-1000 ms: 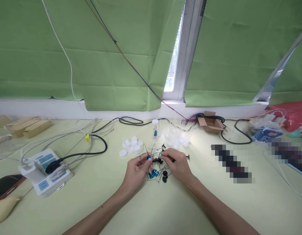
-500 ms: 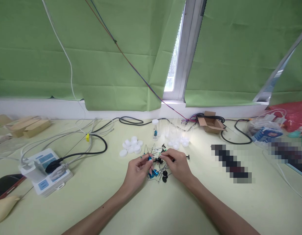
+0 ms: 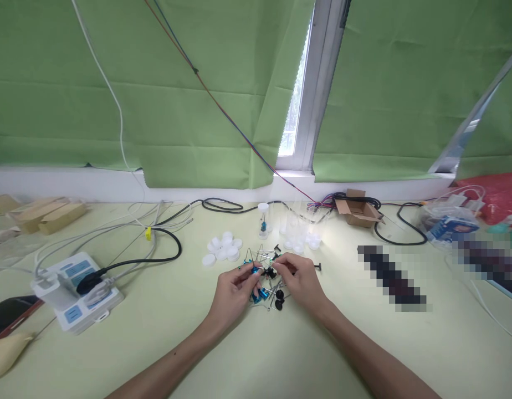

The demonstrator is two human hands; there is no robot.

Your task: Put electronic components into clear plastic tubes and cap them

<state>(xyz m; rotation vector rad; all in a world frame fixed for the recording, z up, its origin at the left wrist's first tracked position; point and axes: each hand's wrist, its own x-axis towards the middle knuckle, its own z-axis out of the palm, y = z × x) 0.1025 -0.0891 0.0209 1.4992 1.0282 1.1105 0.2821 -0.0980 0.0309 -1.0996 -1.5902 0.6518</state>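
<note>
Over a small heap of parts, my left hand (image 3: 231,291) pinches a shiny blue metal piece (image 3: 255,270) that has a bent thin wire (image 3: 250,255) standing up from it. Facing it from the right, my right hand (image 3: 300,280) has thumb and forefinger closed at the end of a thin silvery rod reaching toward the blue piece. Fingers hide much of the joint between them. Below the hands lie more blue metal pieces (image 3: 262,294), thin metal rods and round black knobs (image 3: 280,299). One black T-shaped piece (image 3: 318,266) lies beside my right hand.
Behind the heap stand a capped clear tube (image 3: 263,224) with a blue part inside, white round caps (image 3: 226,246) and several clear tubes (image 3: 295,221). A power strip (image 3: 83,293) with cables is at left. An open cardboard box (image 3: 358,213) sits at back right.
Both hands stay almost in place. The blue piece and its wire have shifted very slightly between my fingers.
</note>
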